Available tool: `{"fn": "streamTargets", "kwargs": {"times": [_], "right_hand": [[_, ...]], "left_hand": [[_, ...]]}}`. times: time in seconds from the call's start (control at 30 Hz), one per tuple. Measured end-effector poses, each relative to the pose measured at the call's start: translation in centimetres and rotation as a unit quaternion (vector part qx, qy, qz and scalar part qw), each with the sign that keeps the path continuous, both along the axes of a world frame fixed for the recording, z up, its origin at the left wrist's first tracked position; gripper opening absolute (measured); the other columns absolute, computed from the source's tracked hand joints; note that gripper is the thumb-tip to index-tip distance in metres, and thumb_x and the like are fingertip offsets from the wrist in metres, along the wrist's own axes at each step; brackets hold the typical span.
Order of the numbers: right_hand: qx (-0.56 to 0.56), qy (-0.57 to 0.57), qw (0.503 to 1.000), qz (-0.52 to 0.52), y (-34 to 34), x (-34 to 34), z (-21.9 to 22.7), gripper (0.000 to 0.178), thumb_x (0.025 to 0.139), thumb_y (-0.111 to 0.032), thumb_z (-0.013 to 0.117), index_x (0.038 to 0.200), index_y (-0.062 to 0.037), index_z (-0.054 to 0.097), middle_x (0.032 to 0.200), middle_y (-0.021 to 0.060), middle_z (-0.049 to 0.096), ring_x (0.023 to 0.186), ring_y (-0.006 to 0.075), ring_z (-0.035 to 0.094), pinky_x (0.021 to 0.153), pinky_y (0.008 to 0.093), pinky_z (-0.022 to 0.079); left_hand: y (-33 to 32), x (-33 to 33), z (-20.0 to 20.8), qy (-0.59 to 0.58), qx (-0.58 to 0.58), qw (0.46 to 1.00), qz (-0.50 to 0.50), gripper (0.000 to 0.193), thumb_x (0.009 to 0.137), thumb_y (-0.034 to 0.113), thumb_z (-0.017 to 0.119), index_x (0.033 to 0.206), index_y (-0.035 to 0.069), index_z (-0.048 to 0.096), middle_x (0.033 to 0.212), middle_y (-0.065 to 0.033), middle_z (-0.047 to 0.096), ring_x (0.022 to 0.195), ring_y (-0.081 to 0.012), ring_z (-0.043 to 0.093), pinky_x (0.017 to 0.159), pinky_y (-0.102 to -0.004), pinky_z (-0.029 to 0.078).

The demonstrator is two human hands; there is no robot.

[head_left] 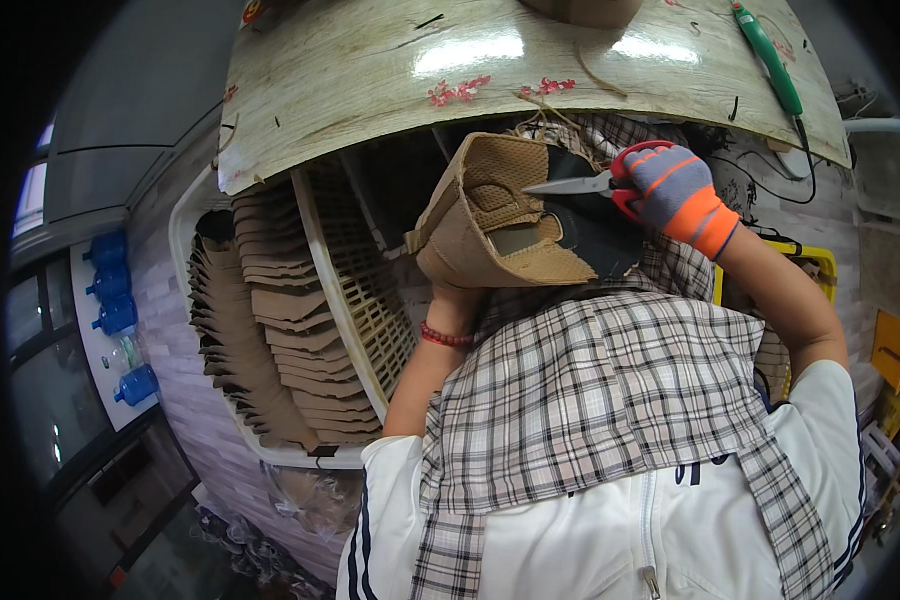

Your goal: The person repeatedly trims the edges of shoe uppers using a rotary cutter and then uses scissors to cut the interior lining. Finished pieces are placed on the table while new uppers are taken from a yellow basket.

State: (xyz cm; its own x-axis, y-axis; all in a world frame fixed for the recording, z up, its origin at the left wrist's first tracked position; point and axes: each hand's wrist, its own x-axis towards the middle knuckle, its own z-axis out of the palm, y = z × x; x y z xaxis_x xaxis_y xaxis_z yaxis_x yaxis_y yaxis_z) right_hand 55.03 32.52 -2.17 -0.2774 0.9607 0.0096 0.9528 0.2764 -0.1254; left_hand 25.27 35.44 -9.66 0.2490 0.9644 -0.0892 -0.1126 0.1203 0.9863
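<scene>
My left hand [457, 300], bare with a red bead bracelet at the wrist, holds a tan textured fabric piece [450, 235] from beneath; its fingers are hidden behind the fabric. The piece is folded up into an open, box-like form with a curved cut-out inside. Dark cloth [595, 232] lies against its right side. In a grey and orange glove, my right hand [675, 190] is closed around the red handles of a pair of scissors [575, 186]. The blades point left, their tip over the opening of the tan piece.
Ahead stands a wood-patterned table [370, 100] bearing a green corded tool [770, 60] and loose strings. On the left, a white basket [185, 225] holds stacked tan pieces [290, 320]. A yellow crate [820, 262] sits at the right. Blue water bottles [110, 280] line the far left.
</scene>
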Motion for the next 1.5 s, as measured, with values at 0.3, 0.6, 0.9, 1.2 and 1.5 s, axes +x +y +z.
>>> {"fn": "streamTargets", "kwargs": {"times": [0.3, 0.6, 0.9, 1.2, 1.5], "right_hand": [[0.044, -0.017, 0.998, 0.037, 0.5, -2.6, 0.1, 0.037, 0.070, -0.034, 0.076, 0.094, -0.0101, 0.062, 0.082, 0.0092, 0.062, 0.082, 0.0265, 0.061, 0.074, 0.0378, 0.047], [0.048, 0.069, 0.996, 0.002, -0.8, -0.9, 0.4, 0.032, 0.069, -0.031, 0.076, 0.091, -0.0122, 0.062, 0.083, 0.0098, 0.063, 0.080, 0.0282, 0.062, 0.072, 0.0393, 0.048], [0.033, 0.012, 0.999, 0.012, -1.3, -0.8, 0.1, 0.040, 0.065, -0.031, 0.078, 0.094, -0.0104, 0.060, 0.082, 0.0100, 0.063, 0.078, 0.0287, 0.062, 0.070, 0.0395, 0.049], [0.041, -0.039, 0.998, 0.010, -1.1, -1.2, 1.0, 0.030, 0.073, -0.029, 0.074, 0.091, -0.0096, 0.060, 0.081, 0.0111, 0.062, 0.076, 0.0294, 0.060, 0.070, 0.0399, 0.048], [0.035, 0.067, 0.997, 0.034, -1.4, -1.1, 1.0, 0.025, 0.077, -0.028, 0.071, 0.090, -0.0079, 0.063, 0.081, 0.0109, 0.066, 0.073, 0.0302, 0.064, 0.064, 0.0396, 0.050]], "left_hand": [[-0.4, 0.5, 0.7, 0.099, 0.066, 0.993, 0.000, 0.042, 0.096, 0.033, 0.056, 0.126, 0.005, 0.049, 0.120, -0.0078, 0.057, 0.107, -0.0187, 0.056, 0.090, -0.0339, 0.051], [-1.0, 0.6, 0.5, 0.019, -0.003, 0.999, 0.047, 0.041, 0.096, 0.033, 0.057, 0.126, 0.005, 0.050, 0.121, -0.0074, 0.057, 0.109, -0.0186, 0.055, 0.092, -0.0341, 0.049], [-1.2, 1.0, 0.8, 0.063, 0.006, 0.997, 0.034, 0.044, 0.095, 0.035, 0.057, 0.127, 0.006, 0.048, 0.121, -0.0085, 0.057, 0.110, -0.0187, 0.056, 0.093, -0.0348, 0.049], [-1.0, 1.3, 1.6, 0.044, -0.021, 0.998, 0.032, 0.046, 0.097, 0.039, 0.054, 0.128, 0.007, 0.048, 0.121, -0.0075, 0.056, 0.108, -0.0179, 0.056, 0.092, -0.0330, 0.048], [-1.2, 1.1, 1.7, 0.062, 0.003, 0.998, 0.013, 0.046, 0.097, 0.038, 0.054, 0.129, 0.006, 0.048, 0.123, -0.0075, 0.055, 0.111, -0.0179, 0.055, 0.092, -0.0329, 0.048]]}}
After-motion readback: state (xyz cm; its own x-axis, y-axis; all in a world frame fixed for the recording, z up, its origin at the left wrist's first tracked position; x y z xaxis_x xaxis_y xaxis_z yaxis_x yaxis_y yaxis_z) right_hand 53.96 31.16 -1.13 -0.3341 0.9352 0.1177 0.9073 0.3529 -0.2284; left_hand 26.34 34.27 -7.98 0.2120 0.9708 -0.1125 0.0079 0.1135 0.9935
